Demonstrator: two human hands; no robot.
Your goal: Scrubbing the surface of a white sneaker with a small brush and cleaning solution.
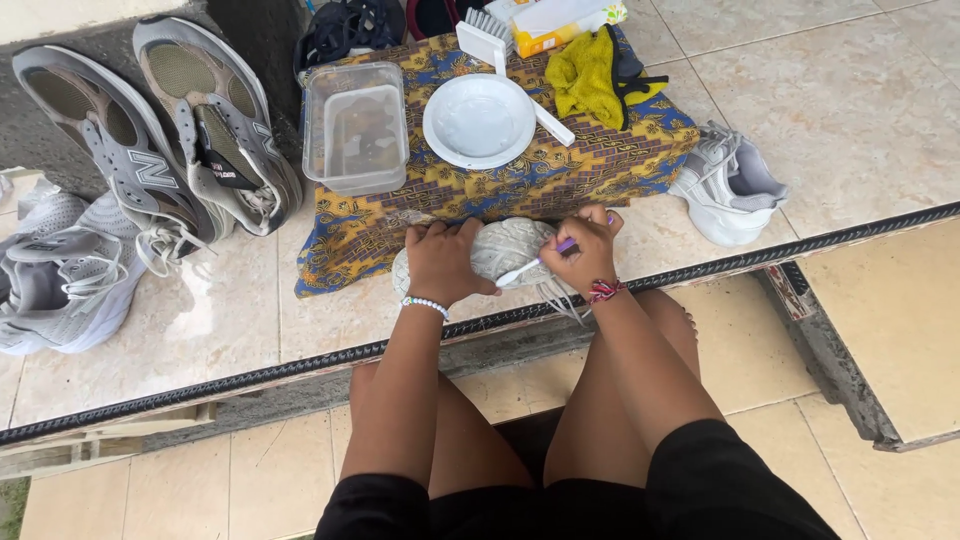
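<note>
Shoe [505,248] sits at centre frame, on the tile ledge just in front of the batik cloth [600,165]. I see my left hand [440,262] clenched over its left part, pinning it down. My right hand [583,250] grips a toothbrush [530,264], bristle end laid on the knit upper.

Progress, as I judge it: scrubbing is under way. The upper shows pale, but I cannot tell how much dirt is left. Its white mate [728,185] lies at right of the cloth, well apart. Four grey shoes [150,160] wait at upper left, leaning on the wall. A dish [479,121], a clear tub [356,125], a larger brush [487,42] and a yellow rag [585,75] rest on the cloth.

Orientation: the long axis runs roughly left to right across the frame. Laces trail from the right end toward lower right. Which end is the toe, I cannot tell; both hands cover it
</note>
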